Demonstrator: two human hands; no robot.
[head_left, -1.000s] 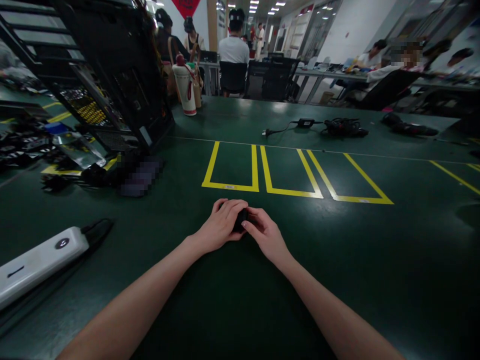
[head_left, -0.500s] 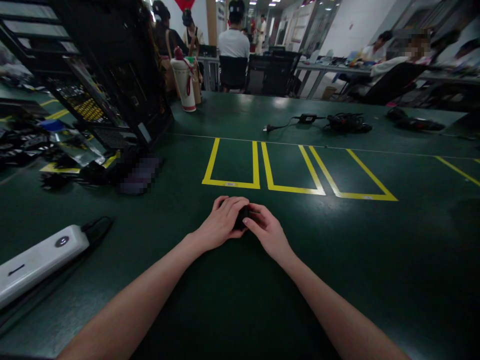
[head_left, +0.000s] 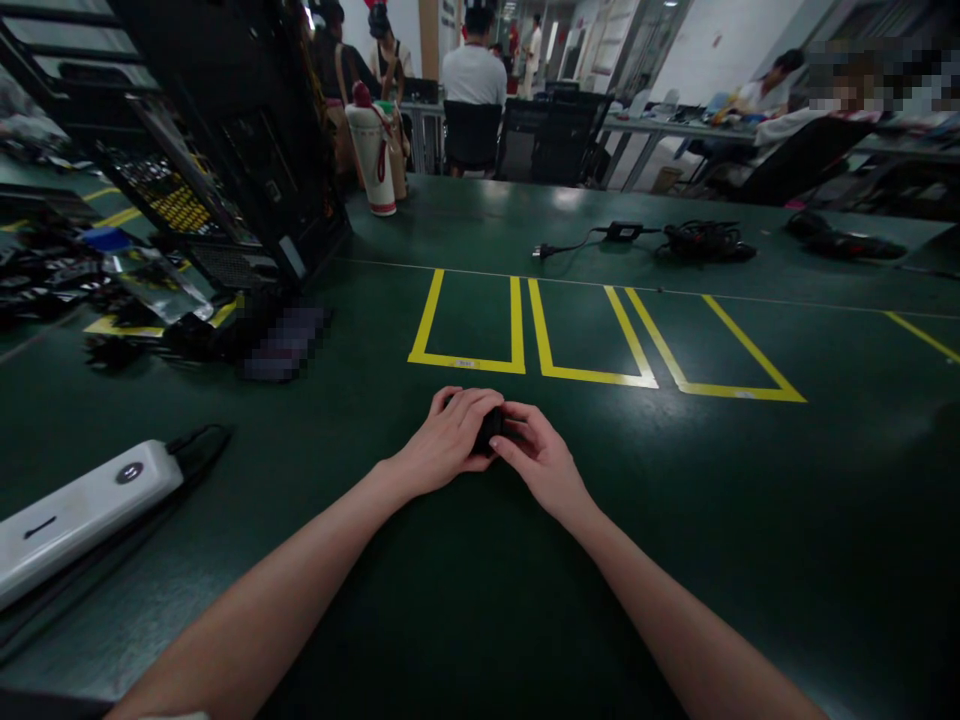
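My left hand (head_left: 448,440) and my right hand (head_left: 541,461) meet on the green table (head_left: 750,520), just in front of the yellow taped boxes (head_left: 469,325). Both curl around a small black object (head_left: 491,430); only a sliver of it shows between the fingers, and I cannot make out what it is. The left fingers wrap over its top, the right fingers pinch its right side. Both forearms lie low over the mat.
A white power strip (head_left: 75,510) lies at the near left. A black open computer case (head_left: 225,150) and loose parts fill the far left. A white flask (head_left: 375,155) and a black adapter with cable (head_left: 675,240) lie farther back. People sit at desks beyond.
The view has tilted slightly, so everything sits a little lower and to the right in the picture. My hands keep the same hold on the black object.
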